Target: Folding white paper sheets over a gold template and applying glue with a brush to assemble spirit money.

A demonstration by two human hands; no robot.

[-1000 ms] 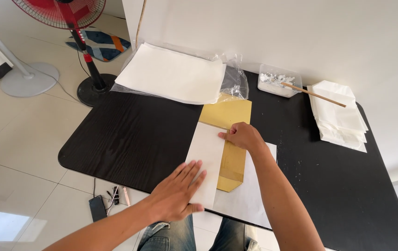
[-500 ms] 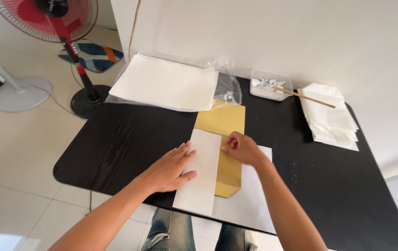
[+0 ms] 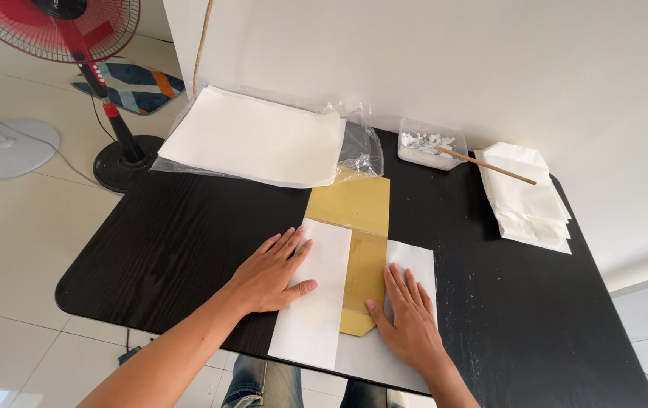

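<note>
Two hands, both flat with fingers spread, gripping nothing. Left hand (image 3: 269, 273) presses the folded white paper flap (image 3: 313, 295); right hand (image 3: 409, 317) presses the opposite flap (image 3: 413, 261). One yellow card template (image 3: 358, 242) lies between the fingertips, long axis running away from the person toward the wall. One paper stack (image 3: 256, 137) lies beyond the fingers, one pile of finished white bags (image 3: 528, 198) far right, one paste tub (image 3: 428, 143).
</note>
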